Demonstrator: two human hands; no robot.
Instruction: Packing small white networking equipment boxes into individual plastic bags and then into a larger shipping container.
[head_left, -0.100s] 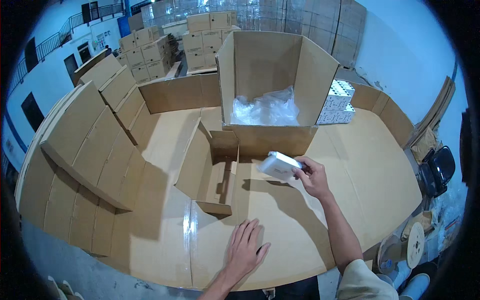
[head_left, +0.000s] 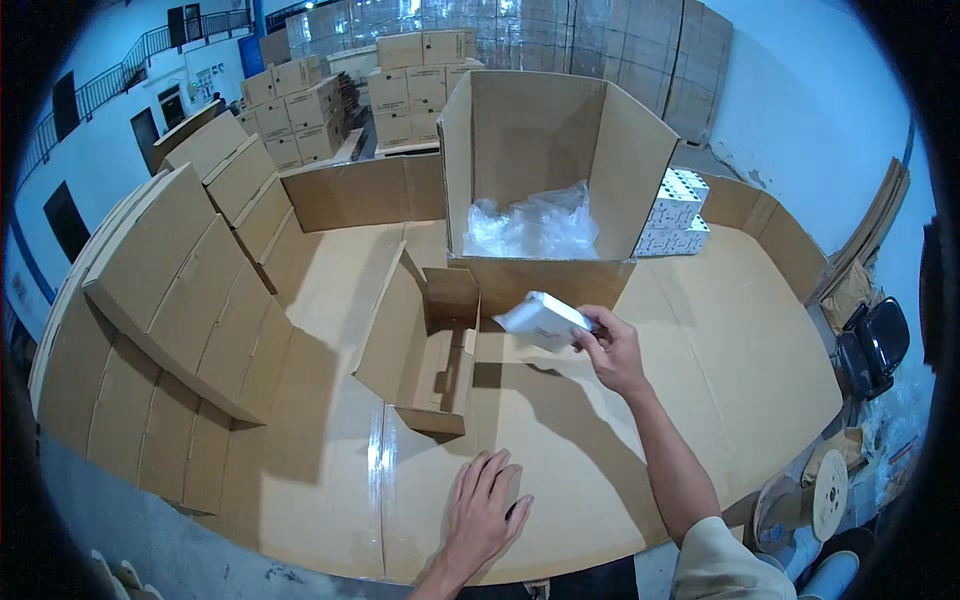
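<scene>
Between the thumb and fingers of my right hand (head_left: pixel 612 350) is a small white box (head_left: pixel 550 320) in a clear plastic bag, raised above the table. The bag's loose end points left. My left hand (head_left: pixel 485 510) lies flat on the cardboard-covered table (head_left: pixel 570 520), its fingers spread and holding nothing. Left of the white box stands an open cardboard carton (head_left: pixel 405 345), its flaps up and part of its inside in shadow. Behind it, a larger open carton (head_left: pixel 635 170) holds crumpled clear plastic bags (head_left: pixel 530 225).
Stacked brown cartons (head_left: pixel 190 300) line the table's left side. White patterned boxes (head_left: pixel 675 210) sit behind the large carton's right side. A cardboard rim (head_left: pixel 355 193) borders the far edge. At the right are a black chair (head_left: pixel 870 345) and a spool (head_left: pixel 828 495) on the floor.
My right hand has carried the bagged white box a little left, toward the small carton. My left hand remains on the table, and the view has tilted slightly.
</scene>
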